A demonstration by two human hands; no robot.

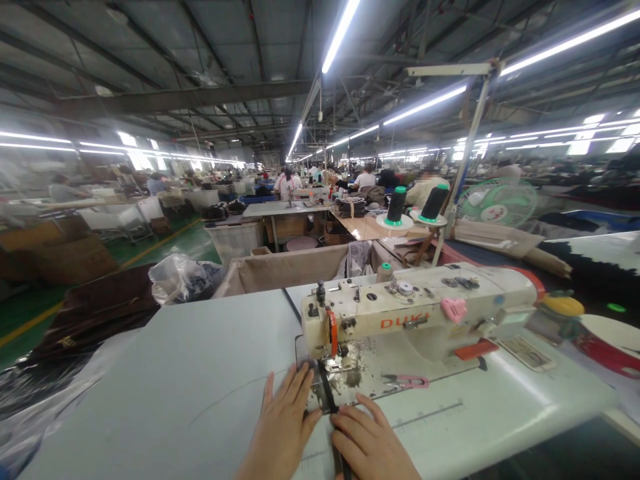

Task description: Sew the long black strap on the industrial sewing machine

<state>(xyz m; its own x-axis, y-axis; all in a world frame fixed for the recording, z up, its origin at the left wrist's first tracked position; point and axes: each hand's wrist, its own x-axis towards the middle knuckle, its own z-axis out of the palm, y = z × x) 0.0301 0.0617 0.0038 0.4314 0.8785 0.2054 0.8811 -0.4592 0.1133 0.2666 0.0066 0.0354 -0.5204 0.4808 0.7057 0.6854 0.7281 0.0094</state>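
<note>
A narrow black strip (329, 392) runs from beneath the presser foot of the sewing machine (425, 313) toward me. My left hand (286, 419) lies on the left of the strip, fingers stretched out flat near the needle area and thumb close to the strip's edge. On the other side, my right hand (369, 441) has its fingertips curled onto the strip, which passes down between both hands; the thumb is hidden. A pair of pink-handled thread snips (407, 381) rests on the machine bed, right of the needle.
Two black thread cones (397, 207) stand behind the machine beside a metal thread stand (470, 147). A green fan (497, 202) is at the right. Beyond the pale tabletop (165, 380) sits a fabric-lined bin (285, 270). A plastic bag (185, 277) lies left of it. People work further back.
</note>
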